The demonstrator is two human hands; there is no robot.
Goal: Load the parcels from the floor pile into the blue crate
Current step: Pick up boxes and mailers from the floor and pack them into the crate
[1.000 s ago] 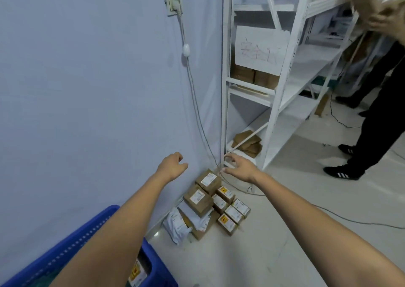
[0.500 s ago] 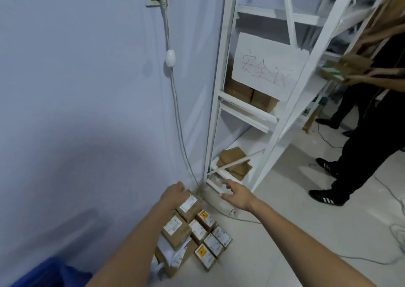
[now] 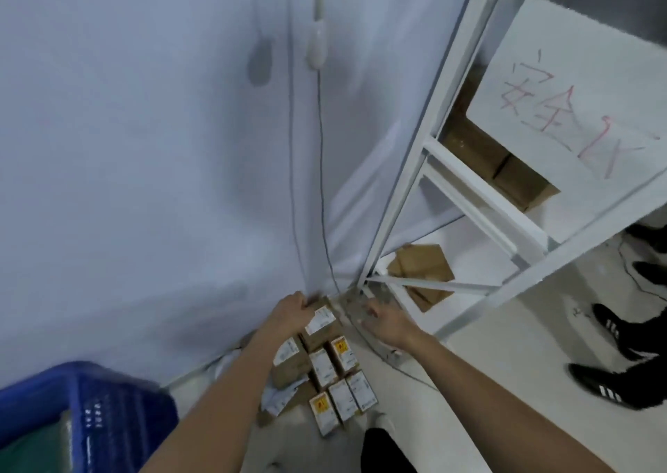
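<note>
A pile of small brown cardboard parcels [image 3: 326, 371] with white and yellow labels lies on the floor against the wall. My left hand [image 3: 290, 312] grips the far edge of the topmost brown parcel [image 3: 321, 322] at the back of the pile. My right hand [image 3: 384, 319] hovers just to the right of that parcel with its fingers loosely spread, holding nothing. The blue crate [image 3: 86, 411] stands at the lower left, with something green inside it.
A white metal shelf rack [image 3: 458, 191] stands right of the pile, with brown boxes on it and a white sign in red writing [image 3: 574, 111]. Cables [image 3: 321, 183] hang down the wall. Another person's legs and black shoes [image 3: 610, 328] stand at the right.
My view has come closer to the pile. My left hand has closed over the far edge of the top parcel, and my right hand has moved in beside it.
</note>
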